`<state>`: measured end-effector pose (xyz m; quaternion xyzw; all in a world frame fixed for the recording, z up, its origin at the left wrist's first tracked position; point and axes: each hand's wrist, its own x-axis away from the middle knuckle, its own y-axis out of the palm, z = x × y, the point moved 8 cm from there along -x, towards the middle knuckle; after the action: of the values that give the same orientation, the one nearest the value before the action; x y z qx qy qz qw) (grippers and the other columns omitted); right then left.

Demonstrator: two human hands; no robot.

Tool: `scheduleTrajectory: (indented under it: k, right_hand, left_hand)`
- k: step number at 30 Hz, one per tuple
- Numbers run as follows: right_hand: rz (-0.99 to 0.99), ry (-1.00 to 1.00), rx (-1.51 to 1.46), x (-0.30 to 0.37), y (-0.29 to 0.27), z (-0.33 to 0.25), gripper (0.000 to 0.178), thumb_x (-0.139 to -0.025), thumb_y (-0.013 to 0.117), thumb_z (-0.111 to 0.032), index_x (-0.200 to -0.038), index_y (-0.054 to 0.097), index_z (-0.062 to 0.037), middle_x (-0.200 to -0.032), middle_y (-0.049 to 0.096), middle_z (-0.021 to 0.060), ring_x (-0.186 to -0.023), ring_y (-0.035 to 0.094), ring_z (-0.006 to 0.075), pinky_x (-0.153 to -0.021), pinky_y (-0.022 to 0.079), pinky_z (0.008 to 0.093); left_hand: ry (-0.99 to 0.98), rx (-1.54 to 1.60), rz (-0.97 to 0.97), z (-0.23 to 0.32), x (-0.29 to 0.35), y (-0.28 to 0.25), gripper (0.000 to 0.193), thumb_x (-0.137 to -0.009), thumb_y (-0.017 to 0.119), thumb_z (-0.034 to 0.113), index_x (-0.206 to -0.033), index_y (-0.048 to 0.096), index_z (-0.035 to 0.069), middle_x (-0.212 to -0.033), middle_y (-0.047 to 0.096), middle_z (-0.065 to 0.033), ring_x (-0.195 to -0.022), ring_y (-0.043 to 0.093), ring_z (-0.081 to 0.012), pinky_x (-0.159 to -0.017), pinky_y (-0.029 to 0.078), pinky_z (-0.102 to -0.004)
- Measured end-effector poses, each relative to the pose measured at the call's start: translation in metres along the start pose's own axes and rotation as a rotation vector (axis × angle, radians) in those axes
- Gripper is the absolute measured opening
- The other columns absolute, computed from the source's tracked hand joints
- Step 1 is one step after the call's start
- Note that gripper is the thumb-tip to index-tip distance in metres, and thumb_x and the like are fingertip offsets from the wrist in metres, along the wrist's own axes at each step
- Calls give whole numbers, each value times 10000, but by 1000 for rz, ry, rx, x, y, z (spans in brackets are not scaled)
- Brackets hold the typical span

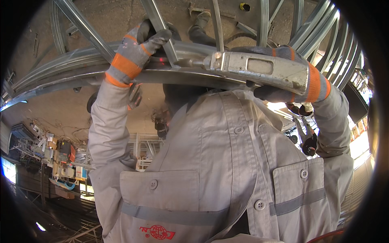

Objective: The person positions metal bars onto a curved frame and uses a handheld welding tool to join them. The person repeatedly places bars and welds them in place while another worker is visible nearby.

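My left hand point(133, 54), in a grey glove with orange bands, is closed round a flat steel bar point(156, 16) just above a curved steel rail point(198, 77). In my right hand point(300, 58), gloved alike, is a silver power tool point(277, 69) with a long body and a rectangular recess. Its narrow nose points left, at the spot where the bar's lower end meets the rail; whether it touches is too small to tell. A small red glow point(162, 60) shows beside that joint. Part of my right hand is hidden behind the tool.
More steel bars point(216, 24) rise from the frame, and curved metal sections point(320, 28) crowd the upper right. A boot point(202, 19) shows beyond the rail. Cluttered shelves and boxes point(67, 156) stand at lower left. Another person point(310, 141) is in the background at right.
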<state>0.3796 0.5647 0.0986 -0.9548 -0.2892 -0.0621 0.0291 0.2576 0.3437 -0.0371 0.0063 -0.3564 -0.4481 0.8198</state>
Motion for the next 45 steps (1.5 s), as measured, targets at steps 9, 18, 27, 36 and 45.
scheduleTrajectory:
  k: [9, 18, 27, 36, 45]
  right_hand:
    - [7, 21, -142, 5, 8, 17, 599, -790, 859, -113, -1312, 600, 26, -1093, 671, 155, -865, 700, 247, -747, 576, 355]
    - [10, 37, -102, 6, 5, 18, 541, -790, 854, -105, -1263, 630, 32, -1055, 669, 145, -835, 687, 241, -716, 560, 352]
    - [47, -6, -128, 15, 3, 23, 559, -787, 869, -126, -1270, 630, 22, -1056, 671, 137, -840, 684, 229, -728, 564, 345]
    - [-36, 34, 29, 13, 6, 24, 553, -774, 875, -148, -1243, 636, 22, -1034, 675, 132, -827, 688, 238, -730, 568, 341]
    - [45, -27, -55, 10, 6, 19, 482, -776, 866, -153, -1180, 668, 23, -1004, 680, 133, -788, 678, 242, -707, 564, 360]
  left_hand:
    - [44, -285, 7, 10, 1, 2, 279, -956, 720, 214, -1155, 669, 25, -968, 688, -14, -877, 609, -92, -768, 509, -254]
    - [15, -183, 32, -1, -2, 2, 264, -957, 723, 183, -1159, 654, 27, -934, 658, 13, -818, 567, -69, -726, 485, -230]
    - [20, -195, 23, 0, -1, 3, 287, -948, 742, 227, -1153, 666, 40, -976, 678, 1, -873, 607, -80, -775, 510, -244]
    - [-104, 26, 39, -7, 1, 5, 313, -952, 736, 251, -1172, 666, 40, -963, 671, 6, -845, 592, -76, -733, 509, -237]
    - [8, -134, 11, -1, 0, 6, 314, -953, 734, 249, -1174, 663, 38, -968, 672, -3, -869, 599, -74, -759, 507, -243]
